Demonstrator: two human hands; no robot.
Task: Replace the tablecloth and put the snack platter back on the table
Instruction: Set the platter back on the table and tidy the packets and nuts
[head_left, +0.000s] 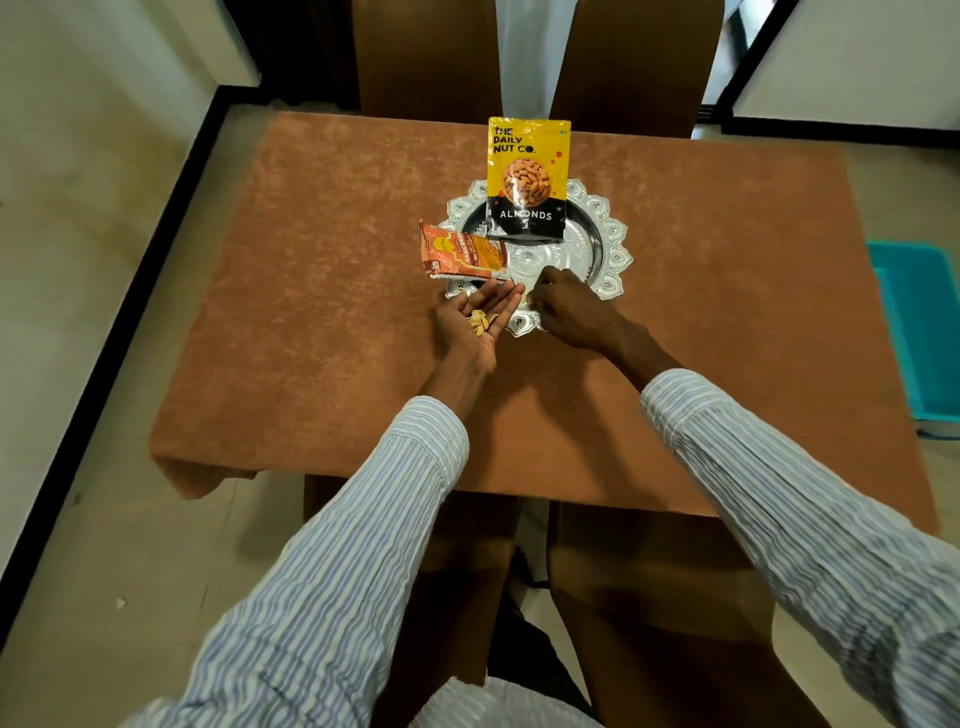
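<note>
A rust-brown tablecloth (322, 291) covers the table. On it sits a round silver snack platter (613, 244) with a scalloped rim. A yellow and black almond pouch (527, 182) stands on the platter's far side, and an orange snack packet (460, 257) lies over its left rim. My left hand (480, 325) lies palm up at the platter's near edge, cupping several pale nuts (480, 328). My right hand (569, 309) reaches over the platter's near rim with fingers curled, pinching something small and pale that I cannot make out.
Two brown chairs (426, 57) stand at the table's far side, and two more (654, 597) are tucked under the near edge. A turquoise bin (919, 332) sits on the floor at the right. A black-trimmed tiled floor runs along the left.
</note>
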